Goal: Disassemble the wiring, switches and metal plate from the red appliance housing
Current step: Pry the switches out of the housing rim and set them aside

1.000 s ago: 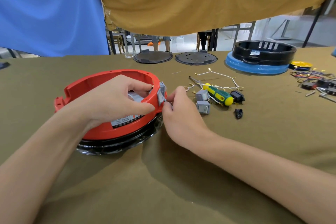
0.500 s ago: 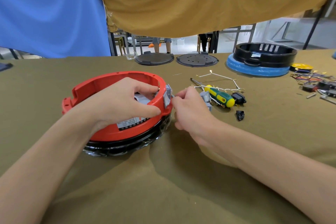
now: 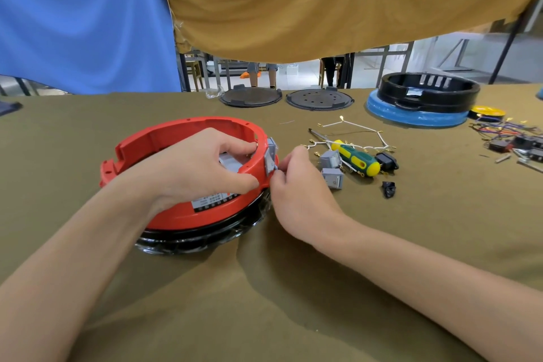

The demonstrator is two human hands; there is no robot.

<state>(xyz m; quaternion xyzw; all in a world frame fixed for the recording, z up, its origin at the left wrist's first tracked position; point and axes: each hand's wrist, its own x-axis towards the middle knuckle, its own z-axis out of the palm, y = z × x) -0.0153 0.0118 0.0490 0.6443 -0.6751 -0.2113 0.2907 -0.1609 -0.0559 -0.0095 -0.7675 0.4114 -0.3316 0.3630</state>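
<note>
The red appliance housing (image 3: pixel 164 138), a ring on a black base, lies on the olive cloth at centre left. My left hand (image 3: pixel 199 167) grips its near right rim, fingers reaching inside over a grey part. A grey switch (image 3: pixel 271 154) sits in the rim's right wall. My right hand (image 3: pixel 296 185) pinches that switch's lower edge from outside. Two loose grey switches (image 3: pixel 331 169) lie just right of my right hand, beside white wires (image 3: pixel 352 129) with brass terminals.
A green-and-yellow screwdriver (image 3: pixel 357 157) and small black parts (image 3: pixel 388 160) lie right of the switches. Two dark round plates (image 3: pixel 249 96) sit at the back. A black ring on a blue base (image 3: pixel 417 117) stands far right, with a pile of coloured wires (image 3: pixel 511 134) beyond.
The view shifted slightly; both hands stay at the grey switch in the rim. My right hand's fingers have dropped to the switch's lower edge.
</note>
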